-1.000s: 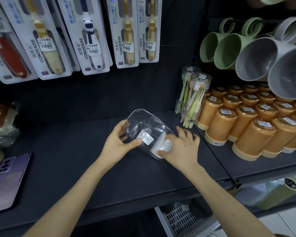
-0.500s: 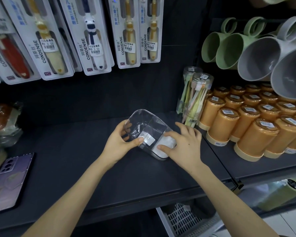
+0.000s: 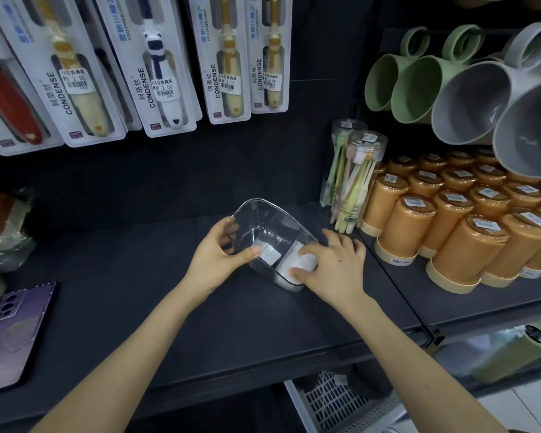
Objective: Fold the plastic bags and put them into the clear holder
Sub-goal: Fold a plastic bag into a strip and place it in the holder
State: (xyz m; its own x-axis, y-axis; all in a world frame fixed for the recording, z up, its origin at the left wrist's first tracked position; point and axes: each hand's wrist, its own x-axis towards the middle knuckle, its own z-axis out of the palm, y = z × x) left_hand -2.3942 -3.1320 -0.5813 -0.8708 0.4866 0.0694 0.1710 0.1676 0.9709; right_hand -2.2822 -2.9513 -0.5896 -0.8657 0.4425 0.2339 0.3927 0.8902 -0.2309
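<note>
The clear holder (image 3: 264, 220) stands on the dark shelf (image 3: 132, 295), with a divider down its middle and a white label on its near wall. My left hand (image 3: 214, 257) grips its left side, thumb on the near wall and fingers over the rim. A folded white plastic bag (image 3: 305, 262) sits in the holder's right compartment. My right hand (image 3: 331, 267) pinches that bag between thumb and index finger at the compartment's top. The bag's lower part is blurred behind the clear wall.
Orange lidded cups (image 3: 450, 232) crowd the shelf to the right, with clear tubs of toothbrushes (image 3: 353, 179) just behind the holder. Green and grey mugs (image 3: 469, 98) hang above right, packaged toothbrushes (image 3: 156, 67) above. A phone (image 3: 10, 332) lies at far left.
My right hand has pushed the white bag further down into the right compartment and shifted slightly right. The left hand keeps its hold on the holder.
</note>
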